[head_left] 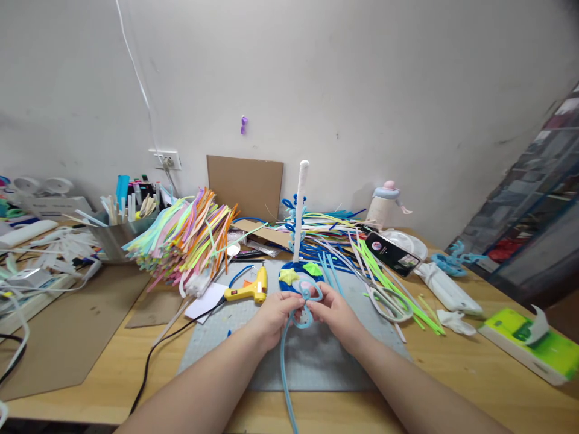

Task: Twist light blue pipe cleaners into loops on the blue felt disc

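Over the grey cutting mat [217,349], my left hand [277,314] and my right hand [333,310] meet, fingers closed on a light blue pipe-cleaner piece [302,320] bent into loops. A long light blue tail [286,374] hangs from it past the mat's front edge. Just behind the hands stands a round dark blue base [284,268] with a yellow star [288,276] and a green star [312,269]. A tall white post [299,211] rises behind it, with blue curls near its left side. The hands partly hide the base.
A yellow glue gun [248,289] lies left of the hands, its black cord running forward. Scissors [391,301], a phone [392,253] and green pipe cleaners lie to the right. A large pipe-cleaner bundle [181,241] and a metal pot [115,238] stand at left.
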`<action>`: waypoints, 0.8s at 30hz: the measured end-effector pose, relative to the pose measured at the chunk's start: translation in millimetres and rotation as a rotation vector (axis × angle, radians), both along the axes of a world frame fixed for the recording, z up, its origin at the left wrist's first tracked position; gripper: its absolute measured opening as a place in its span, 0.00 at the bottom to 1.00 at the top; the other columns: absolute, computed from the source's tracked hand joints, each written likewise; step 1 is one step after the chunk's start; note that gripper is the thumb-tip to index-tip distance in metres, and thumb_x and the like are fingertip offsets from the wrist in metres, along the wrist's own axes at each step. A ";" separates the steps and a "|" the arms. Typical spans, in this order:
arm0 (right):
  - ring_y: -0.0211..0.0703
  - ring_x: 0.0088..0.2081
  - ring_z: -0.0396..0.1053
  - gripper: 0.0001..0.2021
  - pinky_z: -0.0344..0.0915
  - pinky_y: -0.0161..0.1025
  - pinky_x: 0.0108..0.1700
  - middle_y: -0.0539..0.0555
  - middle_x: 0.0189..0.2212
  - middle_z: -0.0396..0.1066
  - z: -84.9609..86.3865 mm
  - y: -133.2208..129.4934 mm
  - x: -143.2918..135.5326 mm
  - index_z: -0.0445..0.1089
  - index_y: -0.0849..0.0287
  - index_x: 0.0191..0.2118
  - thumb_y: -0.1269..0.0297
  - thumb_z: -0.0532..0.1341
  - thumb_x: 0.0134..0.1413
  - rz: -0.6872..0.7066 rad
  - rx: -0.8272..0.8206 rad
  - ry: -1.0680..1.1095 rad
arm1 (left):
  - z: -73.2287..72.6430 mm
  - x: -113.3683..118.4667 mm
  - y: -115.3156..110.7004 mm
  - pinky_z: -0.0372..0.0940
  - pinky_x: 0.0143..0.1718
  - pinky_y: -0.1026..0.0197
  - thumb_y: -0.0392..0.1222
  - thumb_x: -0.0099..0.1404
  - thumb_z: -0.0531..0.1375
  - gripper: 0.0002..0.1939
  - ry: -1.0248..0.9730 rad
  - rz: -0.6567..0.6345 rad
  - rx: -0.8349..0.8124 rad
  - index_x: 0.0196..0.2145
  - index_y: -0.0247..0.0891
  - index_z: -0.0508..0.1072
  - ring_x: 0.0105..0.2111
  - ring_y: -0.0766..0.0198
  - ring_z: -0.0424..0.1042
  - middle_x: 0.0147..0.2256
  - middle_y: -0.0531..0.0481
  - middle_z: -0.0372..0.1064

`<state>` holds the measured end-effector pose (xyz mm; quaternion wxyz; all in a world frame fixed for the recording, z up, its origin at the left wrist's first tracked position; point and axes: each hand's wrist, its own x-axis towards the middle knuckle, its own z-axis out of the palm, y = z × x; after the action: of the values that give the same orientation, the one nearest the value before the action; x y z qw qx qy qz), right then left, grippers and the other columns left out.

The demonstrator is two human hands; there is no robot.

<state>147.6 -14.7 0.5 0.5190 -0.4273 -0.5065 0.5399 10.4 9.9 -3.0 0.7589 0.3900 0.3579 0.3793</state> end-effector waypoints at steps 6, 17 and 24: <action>0.38 0.28 0.60 0.06 0.58 0.35 0.31 0.48 0.25 0.63 -6.1 1.8 0.7 0.64 0.58 0.27 0.63 0.62 0.41 -0.125 0.134 -0.203 | -4.6 2.6 1.2 0.54 0.22 0.66 0.40 0.41 0.66 0.11 0.203 0.132 0.152 0.22 0.31 0.71 0.17 0.71 0.60 0.16 0.52 0.64; 0.40 0.29 0.60 0.02 0.55 0.35 0.31 0.49 0.24 0.63 -4.4 3.3 9.3 0.65 0.58 0.24 0.71 0.57 0.43 -0.150 0.422 -0.701 | -6.4 1.0 -5.2 0.54 0.24 0.66 0.36 0.46 0.61 0.02 0.475 0.264 0.573 0.21 0.35 0.73 0.22 0.66 0.64 0.21 0.50 0.69; 0.41 0.29 0.61 0.04 0.56 0.36 0.33 0.50 0.24 0.65 -2.7 4.1 10.6 0.66 0.58 0.24 0.72 0.56 0.43 -0.159 0.427 -0.619 | 6.1 2.8 -7.5 0.57 0.27 0.66 0.35 0.46 0.60 0.06 0.454 0.245 0.541 0.26 0.35 0.74 0.27 0.63 0.67 0.27 0.49 0.71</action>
<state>158.2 -10.6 -2.2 0.4591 -0.4903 -0.7057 0.2256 13.2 2.4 3.1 0.4789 0.6048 0.4478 0.4521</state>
